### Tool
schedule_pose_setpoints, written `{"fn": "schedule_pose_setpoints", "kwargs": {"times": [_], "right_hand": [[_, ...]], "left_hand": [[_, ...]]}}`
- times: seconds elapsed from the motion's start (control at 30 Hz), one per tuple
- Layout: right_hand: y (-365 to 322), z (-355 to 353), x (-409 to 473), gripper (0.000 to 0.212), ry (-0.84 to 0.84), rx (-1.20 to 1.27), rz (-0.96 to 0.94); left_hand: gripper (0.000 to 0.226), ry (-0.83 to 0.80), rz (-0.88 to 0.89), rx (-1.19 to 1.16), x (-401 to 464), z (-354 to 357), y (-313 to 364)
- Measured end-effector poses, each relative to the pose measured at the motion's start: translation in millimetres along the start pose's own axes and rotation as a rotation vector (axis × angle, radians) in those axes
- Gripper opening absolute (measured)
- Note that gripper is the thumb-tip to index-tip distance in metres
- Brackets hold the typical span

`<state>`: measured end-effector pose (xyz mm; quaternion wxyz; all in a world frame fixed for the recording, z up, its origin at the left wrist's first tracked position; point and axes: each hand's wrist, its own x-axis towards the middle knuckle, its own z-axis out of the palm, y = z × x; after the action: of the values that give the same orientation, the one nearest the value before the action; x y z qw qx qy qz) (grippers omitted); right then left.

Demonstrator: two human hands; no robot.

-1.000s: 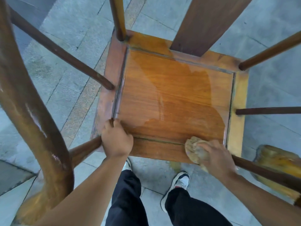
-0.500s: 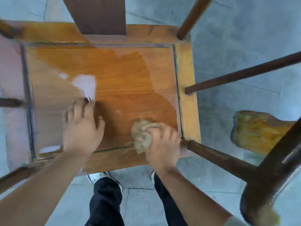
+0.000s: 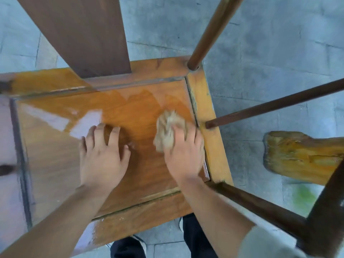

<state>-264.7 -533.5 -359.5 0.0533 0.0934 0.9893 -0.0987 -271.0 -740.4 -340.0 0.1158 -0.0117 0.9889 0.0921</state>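
Right now my right hand (image 3: 186, 151) curls over a crumpled beige cloth wad (image 3: 167, 127). The fingers are bent round it and bear down, pressing the cloth against the orange-brown wooden seat panel (image 3: 141, 108). It sits at about 3 o'clock on the panel, just beside the paler yellow-brown seat frame (image 3: 210, 146). My left hand (image 3: 102, 155) rests near the middle of the panel with the fingers spread and holding nothing. Its fingertips are on the wood, and I take it to be steadying the chair. The two hands are near each other but apart.

I judge this to be the rubbing step. The panel looks darker and glossy from 12 o'clock down toward my hands, with a bright sheen at 10 o'clock, while the stretch from 7 to 8 o'clock looks duller. The next move, I reckon, calls for sweeping the cloth from 3 o'clock across toward 9 with even pressure, and lifting my left hand out of its way. The groove where panel meets frame probably wants a pass too.

Farther out, a broad dark brown back slat (image 3: 83, 34) rises at 12 o'clock. Thin round dark brown spindles (image 3: 214, 32) stand at 1 and 3 o'clock. A worn yellowish wooden block (image 3: 301, 157) shows over the grey stone paving (image 3: 260, 53) at 4 o'clock.
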Motion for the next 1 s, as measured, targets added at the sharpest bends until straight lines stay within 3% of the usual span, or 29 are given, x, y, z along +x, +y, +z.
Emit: {"fn": "schedule_pose_setpoints", "kwargs": {"times": [0.1, 0.17, 0.33, 0.43, 0.5, 0.57, 0.63, 0.7, 0.87, 1.0], "right_hand": [[15.3, -3.3, -60.0, 0.057, -0.123, 0.042, -0.208], [24.0, 1.7, -28.9, 0.056, -0.134, 0.034, -0.287], [-25.5, -2.3, 147.1, 0.052, 0.112, 0.021, 0.108], [-74.3, 4.6, 171.2, 0.055, 0.167, 0.086, 0.237], [-83.2, 6.8, 153.8, 0.057, 0.155, 0.062, 0.109], [-71.2, 5.4, 133.7, 0.064, 0.025, 0.02, -0.259], [-50.5, -3.7, 141.9, 0.068, -0.107, 0.034, -0.459], [-46.9, -8.5, 174.8, 0.061, -0.072, 0.024, -0.397], [-102.3, 2.7, 241.8, 0.041, 0.077, -0.014, -0.008], [-90.5, 4.7, 190.9, 0.052, 0.095, 0.007, -0.226]], "left_hand": [[0.056, -0.033, -0.034, -0.013, 9.6, -9.9, -1.8], [0.053, -0.016, -0.072, -0.017, 13.8, -11.4, -7.8], [0.062, 0.077, -0.163, -0.038, 26.5, -9.1, -37.2], [0.062, 0.163, -0.239, -0.056, 22.7, -6.0, -61.2], [0.061, 0.203, -0.274, -0.042, 23.7, -6.1, -75.0], [0.062, 0.219, -0.278, -0.032, 29.2, -9.5, -82.8], [0.061, 0.204, -0.254, -0.024, 41.3, -15.7, -80.7], [0.06, 0.149, -0.243, -0.031, 59.2, -21.7, -73.0], [0.053, -0.005, -0.329, -0.018, 88.2, -22.0, -69.0], [0.043, -0.036, -0.296, -0.005, 91.0, -32.0, -76.2]]}}
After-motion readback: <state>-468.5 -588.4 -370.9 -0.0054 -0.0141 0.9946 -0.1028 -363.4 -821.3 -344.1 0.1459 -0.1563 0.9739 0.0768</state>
